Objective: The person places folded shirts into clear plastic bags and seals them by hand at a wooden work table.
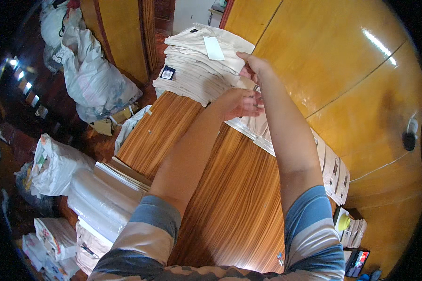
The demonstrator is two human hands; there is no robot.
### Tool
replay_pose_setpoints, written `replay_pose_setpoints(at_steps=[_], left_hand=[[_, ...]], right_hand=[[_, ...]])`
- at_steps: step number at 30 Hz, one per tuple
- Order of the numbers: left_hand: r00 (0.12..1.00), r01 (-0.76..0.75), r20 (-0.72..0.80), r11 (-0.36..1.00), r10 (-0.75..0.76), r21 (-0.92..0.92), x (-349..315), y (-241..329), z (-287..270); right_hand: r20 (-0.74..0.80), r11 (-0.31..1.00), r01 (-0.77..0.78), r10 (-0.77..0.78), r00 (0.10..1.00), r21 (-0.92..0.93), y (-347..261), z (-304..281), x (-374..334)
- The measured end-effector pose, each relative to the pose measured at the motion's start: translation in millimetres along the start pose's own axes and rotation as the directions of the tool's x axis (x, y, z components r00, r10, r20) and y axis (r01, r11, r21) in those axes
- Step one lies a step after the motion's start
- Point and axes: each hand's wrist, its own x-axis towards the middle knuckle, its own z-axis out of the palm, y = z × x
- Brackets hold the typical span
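Stack of folded cream garments (199,65) at top centre on wooden table (234,196), right hand (253,68) gripping the stack's right edge, left hand (241,103) fingers curled at its lower edge, white plastic bags (91,75) upper left

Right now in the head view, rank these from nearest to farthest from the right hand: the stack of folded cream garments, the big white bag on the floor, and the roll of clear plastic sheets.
1. Stack of folded cream garments: under the right hand, far table end.
2. Big white bag: on the floor, left of the stack.
3. Roll of clear plastic sheets: lower left, beside the near table edge.
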Motion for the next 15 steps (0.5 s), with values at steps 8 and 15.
replay_pose_setpoints(at_steps=[8,15], left_hand=[[0.976,-0.212,-0.035,0.912,0.214,-0.351,33,-15,41],[0.853,-0.433,-0.139,0.531,0.504,-0.728,85,-10,37]], right_hand=[[-0.142,0.996,0.065,-0.056,0.988,0.062,-12,-12,-2],[-0.227,0.981,0.190,-0.177,0.958,0.038,-13,-44,-76]])
